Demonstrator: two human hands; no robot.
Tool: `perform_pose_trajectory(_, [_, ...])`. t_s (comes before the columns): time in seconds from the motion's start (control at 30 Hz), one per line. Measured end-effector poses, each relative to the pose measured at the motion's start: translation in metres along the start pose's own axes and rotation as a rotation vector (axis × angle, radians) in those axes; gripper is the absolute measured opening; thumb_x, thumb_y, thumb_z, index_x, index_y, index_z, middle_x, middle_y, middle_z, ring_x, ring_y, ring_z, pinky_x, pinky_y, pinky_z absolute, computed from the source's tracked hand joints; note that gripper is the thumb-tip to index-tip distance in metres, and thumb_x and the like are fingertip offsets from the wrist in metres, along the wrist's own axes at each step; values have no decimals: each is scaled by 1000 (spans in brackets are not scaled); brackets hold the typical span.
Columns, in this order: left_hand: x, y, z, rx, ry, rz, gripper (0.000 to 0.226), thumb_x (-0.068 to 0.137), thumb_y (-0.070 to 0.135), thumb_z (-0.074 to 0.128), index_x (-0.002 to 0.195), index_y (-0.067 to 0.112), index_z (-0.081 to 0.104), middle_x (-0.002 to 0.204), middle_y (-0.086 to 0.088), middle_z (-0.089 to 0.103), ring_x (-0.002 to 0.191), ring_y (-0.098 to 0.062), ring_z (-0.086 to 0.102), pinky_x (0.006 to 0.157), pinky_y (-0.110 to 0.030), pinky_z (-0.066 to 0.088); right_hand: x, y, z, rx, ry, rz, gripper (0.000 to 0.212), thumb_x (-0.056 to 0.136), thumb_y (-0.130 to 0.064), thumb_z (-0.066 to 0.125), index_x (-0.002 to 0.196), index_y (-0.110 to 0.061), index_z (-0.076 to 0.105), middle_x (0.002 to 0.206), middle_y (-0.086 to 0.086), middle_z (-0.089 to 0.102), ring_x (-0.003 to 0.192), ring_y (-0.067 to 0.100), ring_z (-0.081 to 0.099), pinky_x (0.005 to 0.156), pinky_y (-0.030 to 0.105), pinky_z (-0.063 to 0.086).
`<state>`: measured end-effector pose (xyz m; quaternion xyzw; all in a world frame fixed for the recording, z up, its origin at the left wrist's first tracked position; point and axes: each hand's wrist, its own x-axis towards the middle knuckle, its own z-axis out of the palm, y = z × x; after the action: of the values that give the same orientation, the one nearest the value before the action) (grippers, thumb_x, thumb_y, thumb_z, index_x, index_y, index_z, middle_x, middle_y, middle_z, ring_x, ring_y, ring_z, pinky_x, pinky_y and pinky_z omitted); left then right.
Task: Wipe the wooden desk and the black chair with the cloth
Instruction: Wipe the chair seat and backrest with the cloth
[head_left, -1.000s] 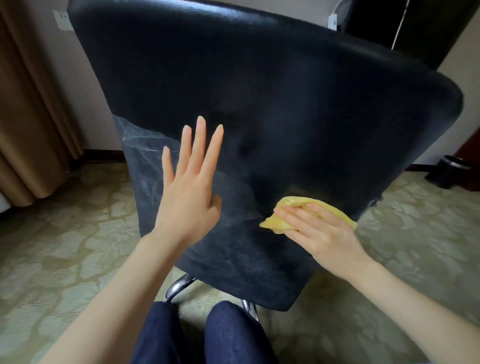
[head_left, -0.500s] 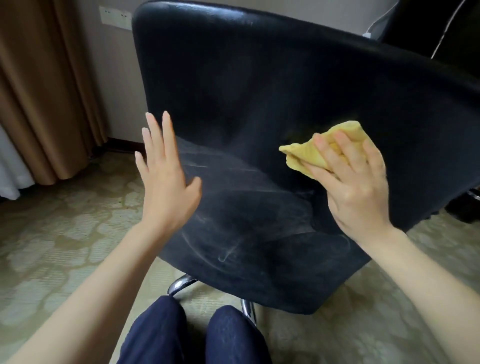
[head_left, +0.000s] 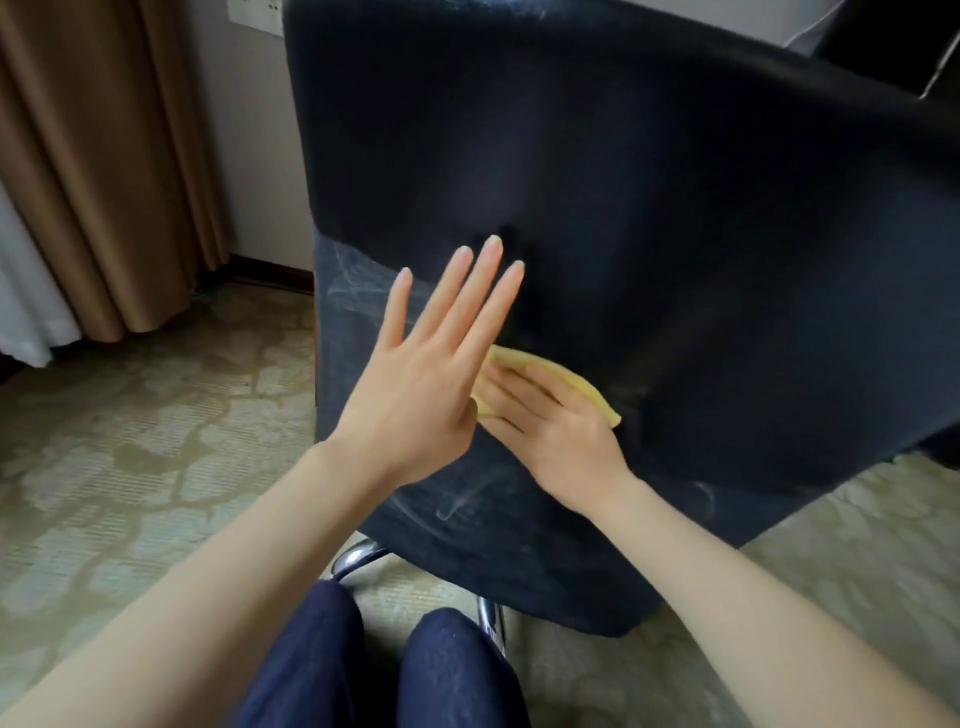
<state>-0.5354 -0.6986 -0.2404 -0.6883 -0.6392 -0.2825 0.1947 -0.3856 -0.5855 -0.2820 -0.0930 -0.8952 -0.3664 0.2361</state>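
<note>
step: chair phase, wiping the backrest. That's a judgement from where the cloth sits. The wooden table is not in view, so its status is unknown.
chair: black leather-look swivel chair (head_left: 649, 234). Its backrest fills most of the frame and is tilted. Pale dusty streaks show on the lower left and along the bottom edge; the upper area looks darker.
cloth: small folded yellow cloth (head_left: 584, 389), flat against the backrest at lower centre, under the right hand.
right hand (head_left: 556, 436): fingers laid out straight, pressing the cloth onto the chair. They are not curled round it.
left hand (head_left: 415, 395): fingers (head_left: 488, 280) straight and spread, grasping nothing. In this view it overlaps the right fingertips. I cannot tell whether it touches the backrest or hovers just off it.
base: chrome chair legs (head_left: 358, 556) below the backrest, near the knees in dark blue trousers (head_left: 311, 665).
floor: patterned beige carpet (head_left: 130, 441), with a brown curtain (head_left: 104, 156) at left.
next: probably sweep the cloth over the streaked lower-left zone and bottom edge. That calls for flat, firm pressure, likely with the left hand bracing the backrest.
risk: the chair could swivel away under the push, or the cloth could bunch up.
</note>
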Motion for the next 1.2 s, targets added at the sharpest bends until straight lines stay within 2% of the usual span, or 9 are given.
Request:
perform_pose_trajectory(0.03, [3,3,1,17,-12,18,106,70,-1,60,152,15,-5,159,-7,-8,146,-22,-8,116,-52,1,-12,1,1,-10,-46,-74,41,101,-12,21,131,-4,48,135,3,54,129,20,44,117,31,10])
perform_pose_trajectory(0.1, [7,8,2,33,-43,26,105,71,1,58,151,16,-8,159,-10,-8,146,-23,-10,116,-51,0,-36,8,-2,-1,-118,-158,38,100,-11,30,128,-8,56,138,4,52,127,19,49,116,31,20])
perform_pose_trajectory(0.2, [11,10,2,59,-89,12,103,74,1,52,149,20,-17,159,-9,-13,143,-21,-17,115,-48,-4,-62,24,-14,24,-129,-171,31,98,-9,45,123,-11,63,139,3,51,126,18,50,110,34,35])
perform_pose_trajectory(0.4, [11,15,7,100,-58,17,99,77,3,53,151,17,-11,159,-11,-11,145,-22,-13,115,-48,-1,-69,63,-47,-82,-153,-240,28,96,-8,53,119,-15,66,141,2,49,130,17,46,109,37,37])
perform_pose_trajectory(0.53, [10,26,9,144,-4,8,96,76,5,55,152,14,-4,160,-14,-1,147,-27,2,114,-52,-4,-51,86,-73,-144,-40,-186,26,95,-6,55,117,-15,67,139,2,51,130,18,46,109,37,38])
perform_pose_trajectory(0.77, [4,30,9,106,67,18,95,70,5,54,152,13,7,159,-16,4,147,-30,6,111,-61,3,1,96,-100,-247,238,-57,25,97,-8,53,107,-19,72,131,4,58,123,21,52,104,40,39])
perform_pose_trajectory(0.93, [-10,12,6,39,125,-104,91,67,7,50,151,9,14,159,-15,11,146,-31,10,113,-60,4,40,72,-91,-242,389,62,26,98,-9,51,108,-20,72,129,3,59,122,23,54,105,39,33])
perform_pose_trajectory(1.07, [-22,-9,1,36,113,-193,90,64,11,50,149,8,21,157,-16,18,145,-33,15,113,-60,5,89,44,-74,-198,437,146,28,99,-11,50,118,-23,66,134,2,56,127,21,50,109,39,29])
perform_pose_trajectory(1.2, [-35,-31,-4,65,99,-265,88,64,13,49,148,3,25,155,-15,24,143,-33,20,112,-61,8,138,13,-42,-165,435,113,30,98,-14,50,123,-23,63,138,2,53,130,19,47,109,39,33])
